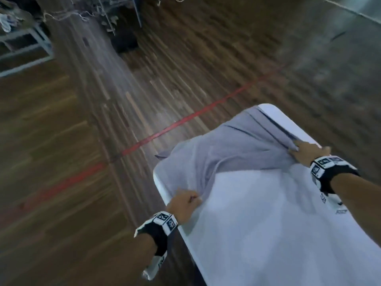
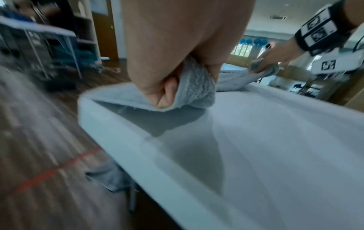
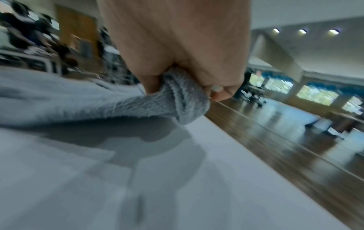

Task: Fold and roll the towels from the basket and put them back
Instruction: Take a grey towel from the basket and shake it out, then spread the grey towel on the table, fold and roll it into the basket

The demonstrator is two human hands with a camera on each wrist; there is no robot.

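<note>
A grey towel (image 1: 231, 153) is draped over the far end of the white table (image 1: 268, 234), one edge hanging past the rim. A corner is pinched in the left hand (image 1: 184, 205), another in the right hand (image 1: 307, 150). For a clean fold, both corners should be drawn back evenly and kept taut.

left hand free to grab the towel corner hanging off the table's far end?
Probably not: the left hand already grips the grey terry towel at the white table edge; the hanging part lies beyond.
</note>
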